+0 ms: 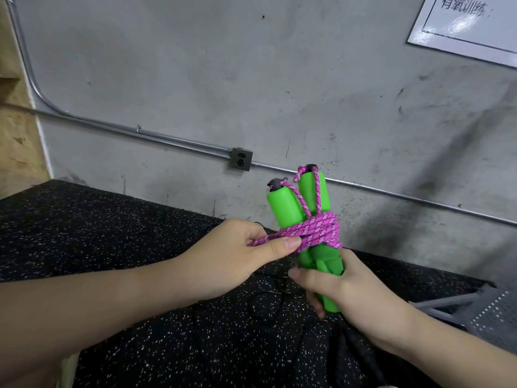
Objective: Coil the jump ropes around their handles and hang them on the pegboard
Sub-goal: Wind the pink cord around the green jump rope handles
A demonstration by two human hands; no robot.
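On the left, the left hand (240,253) pinches the loose end of the pink rope (310,231) between thumb and fingers, right beside the bundle. In the middle, that rope sits coiled around the two green handles (305,217), held upright above the black speckled tabletop (112,236). To the right, the right hand (347,289) grips the handles' lower ends. Behind, a grey wall (251,79) with a socket box (242,159).

white wall sign (472,21), top line reads "有氧训练", rest cut off
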